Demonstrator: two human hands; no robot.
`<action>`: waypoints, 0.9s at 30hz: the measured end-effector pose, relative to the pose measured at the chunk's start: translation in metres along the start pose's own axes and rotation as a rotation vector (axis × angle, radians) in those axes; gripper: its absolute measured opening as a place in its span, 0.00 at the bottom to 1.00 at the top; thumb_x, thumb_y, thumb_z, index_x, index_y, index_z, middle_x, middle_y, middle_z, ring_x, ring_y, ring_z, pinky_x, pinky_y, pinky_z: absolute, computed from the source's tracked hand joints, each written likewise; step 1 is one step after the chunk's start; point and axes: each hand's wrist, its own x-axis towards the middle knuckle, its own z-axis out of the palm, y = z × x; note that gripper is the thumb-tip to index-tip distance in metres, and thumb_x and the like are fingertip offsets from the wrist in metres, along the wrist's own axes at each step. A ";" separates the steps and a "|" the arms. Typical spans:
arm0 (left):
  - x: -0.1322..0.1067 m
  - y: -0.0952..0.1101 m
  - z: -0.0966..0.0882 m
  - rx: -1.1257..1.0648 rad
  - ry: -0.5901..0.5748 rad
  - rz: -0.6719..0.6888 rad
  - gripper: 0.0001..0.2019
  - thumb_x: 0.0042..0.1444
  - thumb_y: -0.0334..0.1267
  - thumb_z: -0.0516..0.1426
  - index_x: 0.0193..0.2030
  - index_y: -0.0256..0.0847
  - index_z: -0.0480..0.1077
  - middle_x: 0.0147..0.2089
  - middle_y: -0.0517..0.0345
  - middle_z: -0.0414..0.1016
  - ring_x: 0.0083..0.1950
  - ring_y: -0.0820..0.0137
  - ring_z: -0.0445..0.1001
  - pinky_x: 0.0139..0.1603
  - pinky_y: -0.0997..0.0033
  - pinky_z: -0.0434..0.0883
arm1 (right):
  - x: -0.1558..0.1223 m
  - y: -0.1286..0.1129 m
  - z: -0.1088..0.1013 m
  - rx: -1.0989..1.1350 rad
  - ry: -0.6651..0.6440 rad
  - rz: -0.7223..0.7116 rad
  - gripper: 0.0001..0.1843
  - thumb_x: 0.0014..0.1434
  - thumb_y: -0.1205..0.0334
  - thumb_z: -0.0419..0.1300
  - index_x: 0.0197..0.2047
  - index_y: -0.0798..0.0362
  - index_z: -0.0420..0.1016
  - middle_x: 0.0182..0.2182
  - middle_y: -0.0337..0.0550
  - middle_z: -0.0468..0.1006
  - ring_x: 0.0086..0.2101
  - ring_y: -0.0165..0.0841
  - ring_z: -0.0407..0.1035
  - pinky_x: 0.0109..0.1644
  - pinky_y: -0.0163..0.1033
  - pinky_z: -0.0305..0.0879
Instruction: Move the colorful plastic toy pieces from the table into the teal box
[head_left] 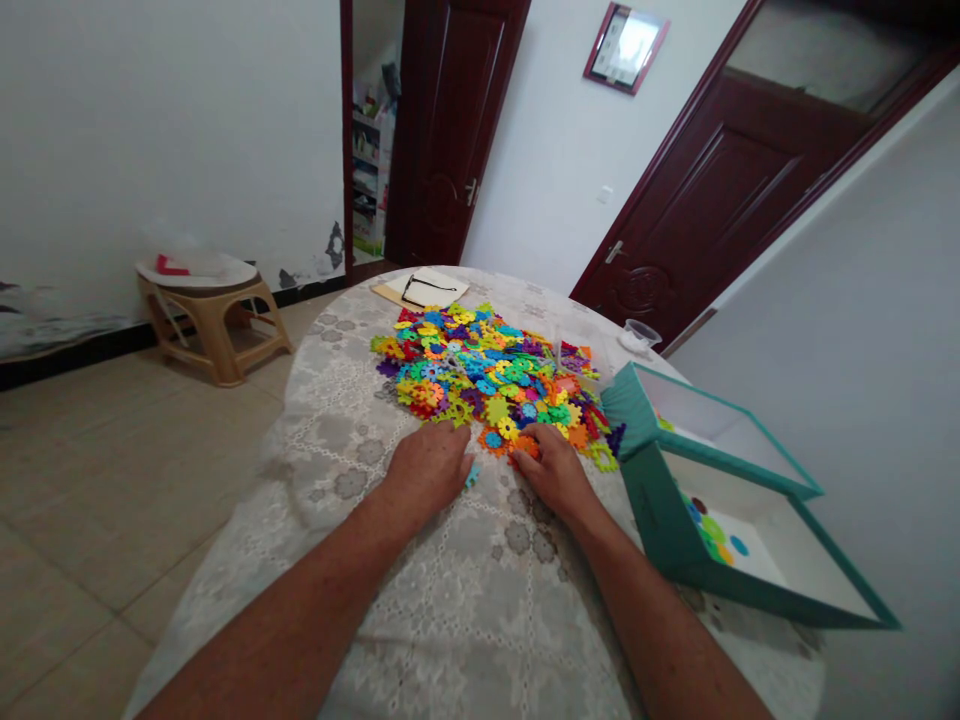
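Note:
A large heap of colourful plastic toy gears (pixel 495 365) covers the middle of the table. At the near edge of the heap is my left hand (pixel 429 462), its fingers curled down and their tips partly hidden. A light blue gear (pixel 472 477) shows beside the left thumb; whether the thumb touches it is unclear. My right hand (pixel 556 468) pinches an orange gear (pixel 526 447) at the heap's front, thumb and fingers around its edge. Between the hands lies an orange gear with a blue centre (pixel 493 440).
An open teal box (pixel 652 510) on the right holds a few gears. Glasses (pixel 427 290) rest on paper at the table's far edge. A clear plastic container (pixel 640 335) stands at the far right. A tan stool (pixel 217 320) is on the floor to the left.

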 end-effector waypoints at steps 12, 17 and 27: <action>0.001 0.001 -0.001 0.017 -0.020 0.005 0.10 0.67 0.43 0.54 0.48 0.43 0.74 0.49 0.48 0.79 0.53 0.56 0.77 0.50 0.60 0.73 | -0.002 0.006 0.000 0.178 0.025 0.112 0.22 0.61 0.57 0.59 0.57 0.50 0.76 0.44 0.43 0.80 0.38 0.37 0.72 0.46 0.41 0.68; 0.001 0.001 -0.001 0.018 -0.020 0.002 0.11 0.67 0.43 0.54 0.49 0.43 0.74 0.50 0.47 0.79 0.53 0.56 0.77 0.50 0.59 0.74 | -0.002 0.010 -0.013 0.219 0.059 0.203 0.21 0.63 0.51 0.57 0.53 0.52 0.79 0.37 0.42 0.81 0.36 0.38 0.73 0.43 0.40 0.68; 0.000 0.002 -0.003 0.013 -0.013 0.012 0.10 0.67 0.42 0.54 0.49 0.43 0.74 0.51 0.47 0.79 0.54 0.55 0.77 0.51 0.58 0.74 | -0.003 0.000 0.000 0.009 -0.077 0.051 0.21 0.63 0.56 0.59 0.58 0.52 0.77 0.55 0.52 0.80 0.55 0.43 0.73 0.61 0.47 0.65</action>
